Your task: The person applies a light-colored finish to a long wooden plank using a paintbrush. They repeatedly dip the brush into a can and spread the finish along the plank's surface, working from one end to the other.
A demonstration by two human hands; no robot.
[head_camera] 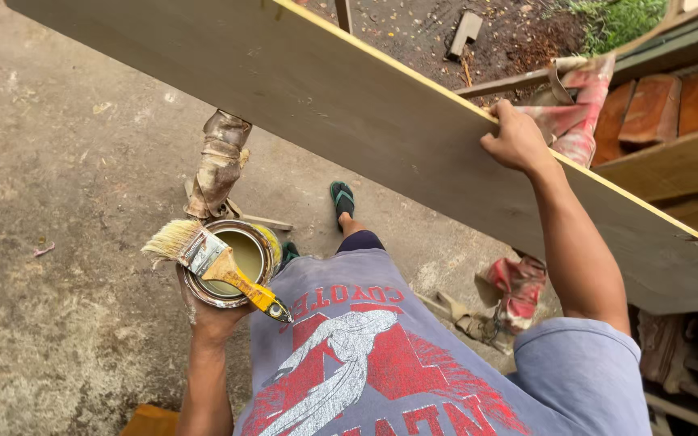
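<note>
A rough concrete floor point(66, 202) is seen below, with roof tiles point(664, 109) stacked at the right. An open paint can point(232, 262) with a yellow-handled brush point(212, 262) laid across its rim is cupped from beneath by the left hand point(212, 319). The upper edge of a long wooden plank point(349, 105) is gripped by the right hand point(517, 139).
</note>
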